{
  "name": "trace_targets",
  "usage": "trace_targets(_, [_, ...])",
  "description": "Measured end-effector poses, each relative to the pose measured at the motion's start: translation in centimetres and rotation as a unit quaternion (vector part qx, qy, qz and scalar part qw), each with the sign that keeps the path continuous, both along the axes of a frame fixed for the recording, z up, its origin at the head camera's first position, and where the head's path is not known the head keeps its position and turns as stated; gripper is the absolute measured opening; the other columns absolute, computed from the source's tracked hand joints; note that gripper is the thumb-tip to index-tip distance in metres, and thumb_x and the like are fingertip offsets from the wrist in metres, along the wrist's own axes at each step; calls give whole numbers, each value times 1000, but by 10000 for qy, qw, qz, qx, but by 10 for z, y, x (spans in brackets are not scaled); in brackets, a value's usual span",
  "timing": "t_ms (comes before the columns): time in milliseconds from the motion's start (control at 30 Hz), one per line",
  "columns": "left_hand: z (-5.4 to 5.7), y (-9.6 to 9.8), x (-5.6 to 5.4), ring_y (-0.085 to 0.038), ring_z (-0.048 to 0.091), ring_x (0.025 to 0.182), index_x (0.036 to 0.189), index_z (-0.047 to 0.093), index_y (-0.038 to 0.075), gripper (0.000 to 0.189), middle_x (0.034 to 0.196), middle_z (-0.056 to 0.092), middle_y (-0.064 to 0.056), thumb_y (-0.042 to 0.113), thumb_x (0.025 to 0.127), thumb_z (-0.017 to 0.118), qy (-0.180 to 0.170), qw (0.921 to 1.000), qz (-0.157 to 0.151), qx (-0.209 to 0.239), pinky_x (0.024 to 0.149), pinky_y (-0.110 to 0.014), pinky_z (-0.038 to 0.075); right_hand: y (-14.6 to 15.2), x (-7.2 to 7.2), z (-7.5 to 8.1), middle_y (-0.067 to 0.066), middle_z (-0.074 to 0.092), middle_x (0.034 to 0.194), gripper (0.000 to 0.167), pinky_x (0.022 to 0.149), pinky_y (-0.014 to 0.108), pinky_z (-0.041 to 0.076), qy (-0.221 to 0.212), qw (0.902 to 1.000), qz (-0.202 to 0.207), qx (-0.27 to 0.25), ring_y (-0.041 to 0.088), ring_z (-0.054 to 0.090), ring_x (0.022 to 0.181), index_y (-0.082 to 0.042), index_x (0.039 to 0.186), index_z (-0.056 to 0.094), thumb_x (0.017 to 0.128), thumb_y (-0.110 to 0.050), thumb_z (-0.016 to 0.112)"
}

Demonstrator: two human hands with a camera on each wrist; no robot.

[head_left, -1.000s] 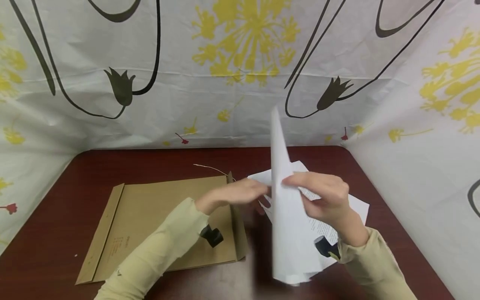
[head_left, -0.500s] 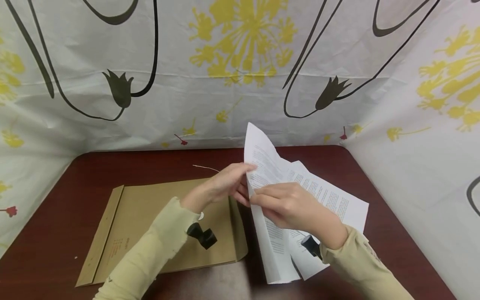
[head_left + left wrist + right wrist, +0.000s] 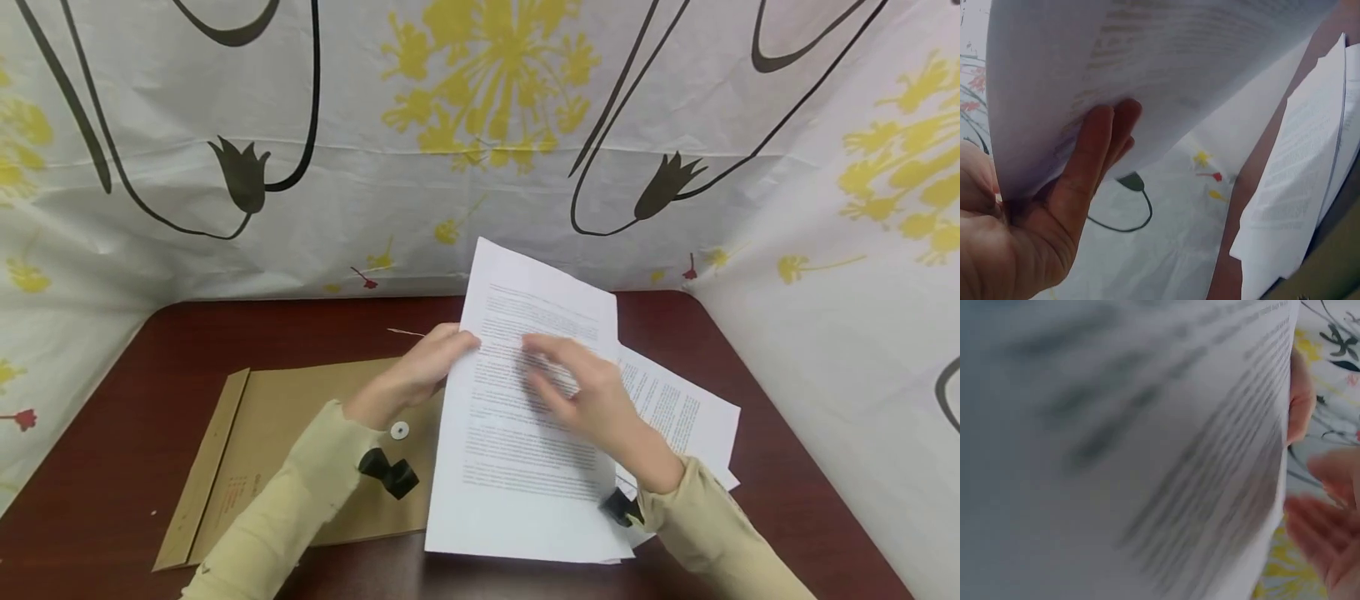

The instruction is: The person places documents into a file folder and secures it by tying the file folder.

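My left hand grips the left edge of a few printed white sheets, thumb on the front and fingers spread behind them, as the left wrist view shows. The sheets are raised at a tilt, their printed side toward me. In front of the page my right hand hovers with thumb and fingers apart, blurred and pinching nothing. More printed sheets lie fanned on the table at the right, partly hidden behind the raised ones. A brown kraft paper envelope lies flat at the left, partly under my left arm.
The dark red-brown table carries everything. A white round button sits on the envelope, and a thin white string pokes out beyond its far edge. Patterned white cloth hangs close behind the table and along both sides.
The held sheets have turned from edge-on to facing me and swung left over the envelope's edge. My left hand has taken their left edge; my right hand has let go.
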State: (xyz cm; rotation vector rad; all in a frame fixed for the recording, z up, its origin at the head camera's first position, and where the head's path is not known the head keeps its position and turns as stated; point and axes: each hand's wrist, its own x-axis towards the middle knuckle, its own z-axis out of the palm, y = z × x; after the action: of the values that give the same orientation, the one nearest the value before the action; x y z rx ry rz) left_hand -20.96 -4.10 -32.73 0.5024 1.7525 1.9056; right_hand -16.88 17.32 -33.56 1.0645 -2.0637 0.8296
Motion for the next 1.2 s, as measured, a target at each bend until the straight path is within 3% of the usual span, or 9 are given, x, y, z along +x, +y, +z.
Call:
trace_targets(100, [-4, -7, -2, -19, 66, 82, 127, 47, -11, 43, 108, 63, -23, 10, 93, 31, 8, 10000, 0, 44, 70, -31, 54, 13, -2, -14, 20, 62, 113, 42, 85, 32, 50, -886, 9877, -859, -958, 31, 61, 103, 8, 117, 56, 77, 8, 69])
trace_targets(167, [-6, -12, -3, -19, 67, 83, 128, 46, -10, 42, 109, 63, -22, 10, 94, 31, 35, 9999, 5, 101, 71, -32, 54, 21, 0, -22, 22, 55, 125, 51, 90, 36, 46, -1904, 9638, -1177, -1449, 33, 55, 114, 8, 126, 49, 79, 6, 68])
trace_targets(233, [-8, -17, -4, -19, 67, 84, 129, 45, -10, 43, 108, 63, -20, 11, 94, 31, 35, 9998, 40, 189, 71, -33, 54, 29, 4, -29, 22, 44, 137, 59, 99, 39, 39, -3122, 9236, -1306, -1802, 34, 45, 125, 5, 137, 36, 86, 0, 64])
trace_targets(400, [-11, -26, -7, -19, 66, 83, 128, 44, -11, 44, 104, 65, -15, 12, 93, 30, -20, 9990, 252, 362, 70, -32, 54, 41, 11, -39, 22, 34, 143, 68, 99, 38, 39, -5477, 7932, -1197, -2378, 27, 47, 122, -2, 148, 13, 96, -23, 52])
trace_targets(500, [-13, -30, -8, -19, 67, 82, 129, 44, -10, 44, 103, 65, -15, 12, 94, 30, -44, 9985, 443, 325, 69, -33, 55, 46, 14, -43, 18, 52, 126, 57, 84, 30, 47, -5984, 7518, -1031, -2569, 18, 59, 100, 2, 143, 26, 98, -26, 47])
trace_targets(567, [-15, -33, -9, -19, 67, 82, 130, 44, -9, 44, 104, 65, -16, 12, 94, 30, -75, 9979, 577, 285, 69, -33, 55, 47, 16, -44, 12, 61, 111, 47, 77, 26, 50, -5999, 7508, -925, -2606, 14, 62, 90, 6, 133, 39, 98, -24, 46])
trace_targets(700, [-19, -38, -10, -19, 67, 80, 129, 44, -10, 43, 100, 65, -13, 12, 94, 31, -242, 9962, 809, 193, 68, -32, 55, 49, 19, -44, 3, 67, 95, 38, 70, 25, 51, -5826, 7669, -876, -2543, 14, 64, 82, 9, 119, 49, 97, -21, 49])
trace_targets(1067, [-30, -47, -11, -26, 66, 93, 131, 43, -10, 41, 120, 56, -28, 7, 95, 34, -33, 9963, 840, -175, 74, -36, 54, 56, 17, -42, 1, 69, 93, 37, 66, 26, 54, -5584, 7855, -995, -2477, 16, 67, 79, 8, 117, 52, 97, -23, 52])
trace_targets(1200, [-32, -49, -11, -27, 66, 93, 131, 43, -11, 41, 120, 56, -28, 6, 95, 35, -25, 9961, 857, -204, 74, -35, 54, 56, 16, -42, 0, 69, 92, 36, 66, 27, 54, -5595, 7835, -998, -2514, 16, 67, 79, 7, 116, 52, 96, -23, 52])
